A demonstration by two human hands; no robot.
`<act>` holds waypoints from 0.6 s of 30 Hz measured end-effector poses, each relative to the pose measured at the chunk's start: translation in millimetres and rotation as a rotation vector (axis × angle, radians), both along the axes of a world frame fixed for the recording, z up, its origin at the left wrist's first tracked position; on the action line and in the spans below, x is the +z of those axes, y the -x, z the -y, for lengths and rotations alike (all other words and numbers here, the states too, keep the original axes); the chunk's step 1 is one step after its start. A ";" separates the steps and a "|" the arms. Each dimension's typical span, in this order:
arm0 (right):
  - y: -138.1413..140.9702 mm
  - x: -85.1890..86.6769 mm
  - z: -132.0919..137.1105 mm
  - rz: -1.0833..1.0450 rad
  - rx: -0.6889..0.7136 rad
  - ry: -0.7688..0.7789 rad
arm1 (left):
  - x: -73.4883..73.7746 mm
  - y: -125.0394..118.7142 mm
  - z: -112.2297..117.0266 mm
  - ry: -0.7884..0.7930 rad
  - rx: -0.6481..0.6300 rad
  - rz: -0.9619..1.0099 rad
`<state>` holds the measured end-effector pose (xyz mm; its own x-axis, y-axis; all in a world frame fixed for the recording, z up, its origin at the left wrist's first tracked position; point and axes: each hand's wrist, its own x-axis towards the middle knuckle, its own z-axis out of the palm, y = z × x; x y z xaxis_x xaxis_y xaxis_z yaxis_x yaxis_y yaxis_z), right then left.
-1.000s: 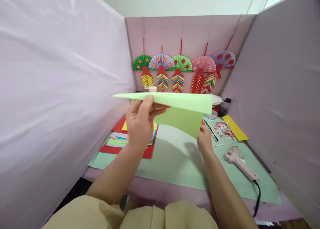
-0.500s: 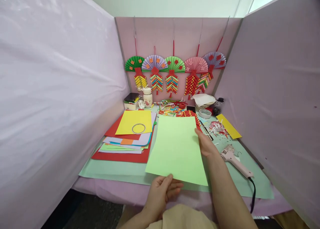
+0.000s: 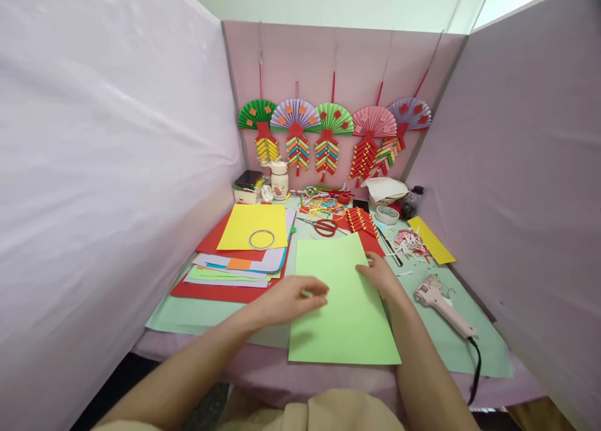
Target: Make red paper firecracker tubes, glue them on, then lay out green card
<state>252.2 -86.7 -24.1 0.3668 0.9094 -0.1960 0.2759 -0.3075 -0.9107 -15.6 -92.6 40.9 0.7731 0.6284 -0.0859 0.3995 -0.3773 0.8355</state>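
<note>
A light green sheet of paper [image 3: 340, 324] lies in front of me at the table's near side, its bottom edge reaching over the purple cloth. Above its left half hovers my left hand [image 3: 300, 296], fingers apart and holding nothing; a soft shadow falls on the paper below it. My right hand [image 3: 382, 277] pinches the sheet's upper right edge, thumb over the top face. Just beyond the sheet are red-handled scissors [image 3: 325, 228] and a red strip of yellow-tipped paper rolls [image 3: 361, 222].
At left lies a stack of coloured paper with a yellow sheet [image 3: 239, 221] and a ring [image 3: 261, 239] on top. A corded glue gun [image 3: 444, 306] rests at right. Paper scraps [image 3: 413, 244], tape [image 3: 387, 215] and a bottle [image 3: 280, 181] stand farther back, below hanging paper fans [image 3: 333, 119].
The green sheet has come down and nearer to me, uncovering the scissors. My left hand has let go of its bottom edge and moved up over it. My right hand stays at the right edge.
</note>
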 end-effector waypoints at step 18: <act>-24.3 14.5 -26.2 1.019 0.189 0.254 | -62.0 -22.4 -30.6 -0.580 -0.171 -0.332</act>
<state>276.5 -60.5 -9.5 0.3220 0.9443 -0.0680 0.9342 -0.3286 -0.1386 6.8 -62.0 -21.0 0.8564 0.5158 -0.0223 0.4945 -0.8069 0.3230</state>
